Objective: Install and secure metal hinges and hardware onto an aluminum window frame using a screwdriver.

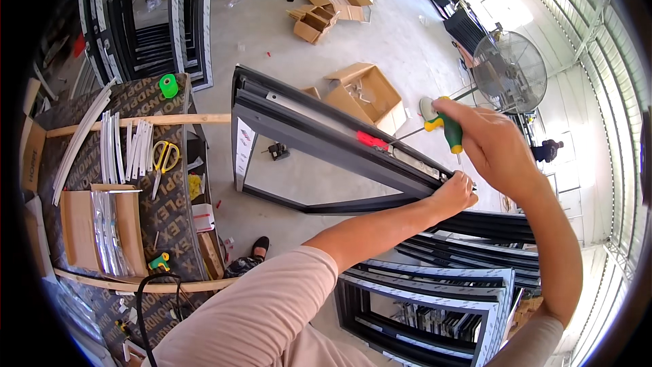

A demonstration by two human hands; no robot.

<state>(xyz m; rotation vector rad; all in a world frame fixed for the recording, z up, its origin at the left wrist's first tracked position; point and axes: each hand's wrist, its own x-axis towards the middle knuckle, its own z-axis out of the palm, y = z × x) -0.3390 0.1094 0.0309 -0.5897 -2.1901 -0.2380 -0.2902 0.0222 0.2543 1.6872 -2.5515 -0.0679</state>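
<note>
A dark grey window frame (pixel 326 139) stands on edge in front of me, with a metal strip in its top groove. My left hand (pixel 454 195) is closed at the frame's near right end, its fingertips partly hidden. Raised above that end, my right hand (pixel 492 139) grips a screwdriver (pixel 449 134) with a green and yellow handle. Its thin shaft slants down left toward a red plastic piece (pixel 372 139) in the groove. I cannot tell whether the tip touches the piece.
On the left, a bench (pixel 183 211) carries yellow scissors (pixel 164 163), white strips (pixel 139 149), green tape (pixel 168 85) and a carton (pixel 75 228). More frames (pixel 421 292) stand at lower right. Open boxes (pixel 367 95), a cordless drill (pixel 277 151) and a fan (pixel 509 71) lie beyond.
</note>
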